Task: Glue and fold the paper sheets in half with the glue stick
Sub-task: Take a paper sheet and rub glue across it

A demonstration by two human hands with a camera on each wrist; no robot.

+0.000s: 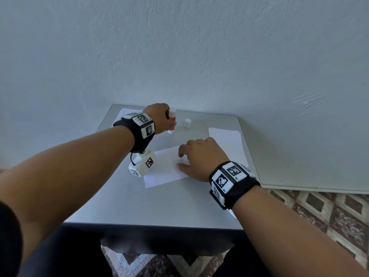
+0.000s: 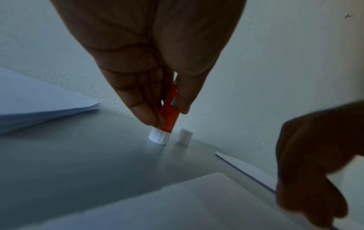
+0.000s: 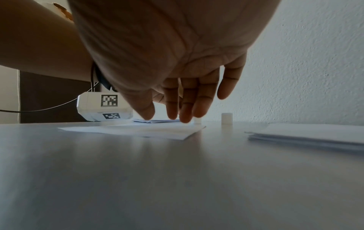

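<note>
While the left hand (image 1: 159, 118) pinches the glue stick (image 1: 172, 121), the spread right hand (image 1: 199, 156) presses the sheet (image 1: 163, 168).

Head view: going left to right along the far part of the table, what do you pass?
Paper stack at the far-left corner → left hand gripping the glue stick → loose white cap → paper stack on the right.

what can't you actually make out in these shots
- Glue stick: the label is mostly covered by the left hand in the left wrist view.
- Centre sheet: glue on it is too faint to tell in the head view.
- Right hand: whether its fingertips touch the sheet is blurred in the right wrist view.
- Far-left stack: sheet count unreadable.
</note>
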